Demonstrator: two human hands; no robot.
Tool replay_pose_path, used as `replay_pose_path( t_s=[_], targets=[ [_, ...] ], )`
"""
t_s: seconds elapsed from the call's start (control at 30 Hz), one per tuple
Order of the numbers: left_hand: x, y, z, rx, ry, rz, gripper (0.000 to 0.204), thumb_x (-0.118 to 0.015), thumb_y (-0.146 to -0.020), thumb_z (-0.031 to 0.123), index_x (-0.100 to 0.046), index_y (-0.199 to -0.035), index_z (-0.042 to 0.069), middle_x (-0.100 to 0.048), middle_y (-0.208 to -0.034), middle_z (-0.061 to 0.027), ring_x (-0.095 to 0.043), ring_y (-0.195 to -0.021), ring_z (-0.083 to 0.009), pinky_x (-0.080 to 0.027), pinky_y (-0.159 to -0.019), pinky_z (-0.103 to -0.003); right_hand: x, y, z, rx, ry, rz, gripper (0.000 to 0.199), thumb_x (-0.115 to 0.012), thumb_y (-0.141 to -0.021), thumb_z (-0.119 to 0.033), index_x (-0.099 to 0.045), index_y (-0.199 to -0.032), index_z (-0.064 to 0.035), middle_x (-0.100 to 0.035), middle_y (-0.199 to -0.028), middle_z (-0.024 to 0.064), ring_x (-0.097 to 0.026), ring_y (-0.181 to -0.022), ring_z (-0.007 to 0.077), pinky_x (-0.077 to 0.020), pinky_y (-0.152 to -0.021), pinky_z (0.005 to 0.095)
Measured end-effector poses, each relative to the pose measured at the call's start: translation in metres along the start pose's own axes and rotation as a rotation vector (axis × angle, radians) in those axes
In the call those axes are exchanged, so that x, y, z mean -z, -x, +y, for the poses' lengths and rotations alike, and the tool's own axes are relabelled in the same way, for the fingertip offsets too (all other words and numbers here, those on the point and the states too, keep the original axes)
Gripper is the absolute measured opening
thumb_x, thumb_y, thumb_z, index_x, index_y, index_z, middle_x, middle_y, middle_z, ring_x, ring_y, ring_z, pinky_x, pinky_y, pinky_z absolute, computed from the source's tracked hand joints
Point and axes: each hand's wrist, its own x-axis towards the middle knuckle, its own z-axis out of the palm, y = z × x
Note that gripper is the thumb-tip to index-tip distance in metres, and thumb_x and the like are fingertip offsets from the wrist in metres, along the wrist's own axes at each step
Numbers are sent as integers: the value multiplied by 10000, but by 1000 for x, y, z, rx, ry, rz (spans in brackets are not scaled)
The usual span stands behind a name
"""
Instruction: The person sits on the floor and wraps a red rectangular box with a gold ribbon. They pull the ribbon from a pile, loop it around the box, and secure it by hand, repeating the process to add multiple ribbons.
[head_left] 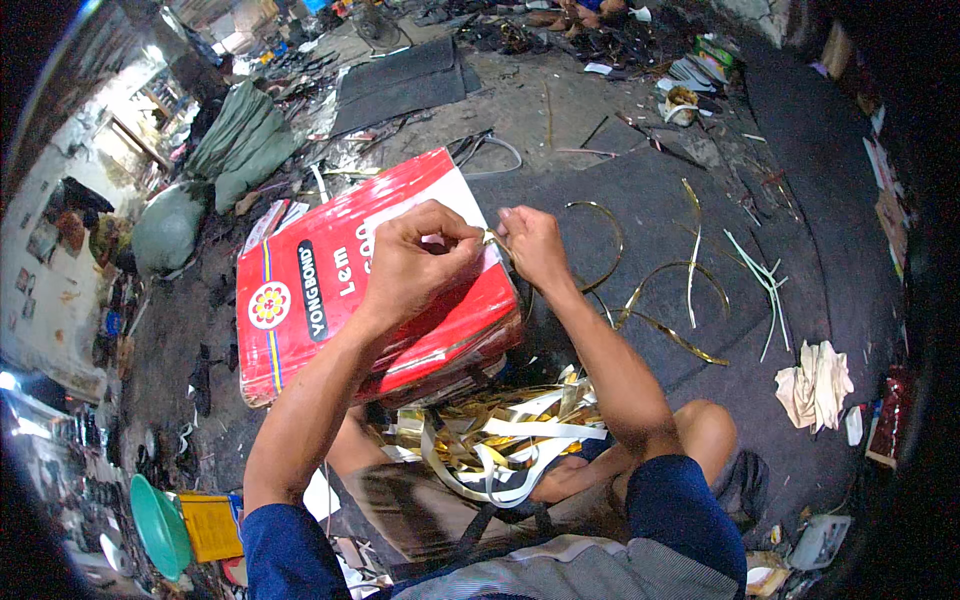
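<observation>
A large red rectangular tin (345, 300) with a flower emblem lies tilted in front of me. My left hand (425, 255) rests over its upper side, thumb and fingertips pinched on a thin gold strip (490, 238). Just beyond the tin's right edge, my right hand (535, 248) is closed on the same strip, close to the left fingertips. How much of the strip lies inside the fingers is hidden. A heap of gold and white strips (515, 430) fills my lap beneath the tin.
Curled gold strips (672, 335) and pale thin strips (768, 285) lie on the dark mat at right, near crumpled cream paper (815, 385). A green basin (160, 527) stands at lower left. Grey-green sacks (170, 230) sit at left, and a black sheet (400, 85) lies farther off.
</observation>
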Motion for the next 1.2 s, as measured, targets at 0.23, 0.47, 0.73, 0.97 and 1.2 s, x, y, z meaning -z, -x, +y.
replay_pose_path(
  t_s=[0.23,0.47,0.73,0.97,1.2],
  targets=[
    [2,-1,-1,-92,-66,4,55,-767,-832,-15,-725,-800,2,-701,-850,-46,-652,-763,-102,-525,-649,-237,7,13,35,-115,49,-7,394,-595,-1031,-288,-659,-765,-4,-579,-591,59,-511,-558,136,-419,-544,368],
    [-1,-1,-4,-124,-82,-2,62,-758,-840,0,-729,-786,-2,-692,-835,-37,-612,-716,-88,-461,-579,-248,17,16,44,-165,126,12,392,-601,-1007,-297,-677,-778,12,-659,-702,159,-630,-656,275,-481,-645,425],
    [15,-1,0,-348,-237,-97,112,-770,-842,51,-799,-950,45,-701,-873,-51,-637,-682,-130,-502,-592,-281,21,22,62,-180,200,12,385,-590,-1004,-293,-691,-803,19,-699,-783,214,-682,-739,369,-508,-713,464],
    [20,-2,3,-372,-260,-177,118,-726,-879,32,-783,-981,15,-710,-936,-98,-702,-809,-197,-555,-682,-310,24,28,72,-148,189,24,405,-584,-1012,-316,-681,-800,15,-692,-750,200,-671,-695,349,-499,-690,464],
    [22,3,1,-389,-232,-177,121,-719,-890,31,-779,-992,9,-709,-952,-101,-700,-821,-194,-561,-690,-300,27,28,71,-197,185,15,412,-580,-1010,-310,-684,-785,19,-677,-713,189,-655,-672,304,-490,-674,448]
  ],
)
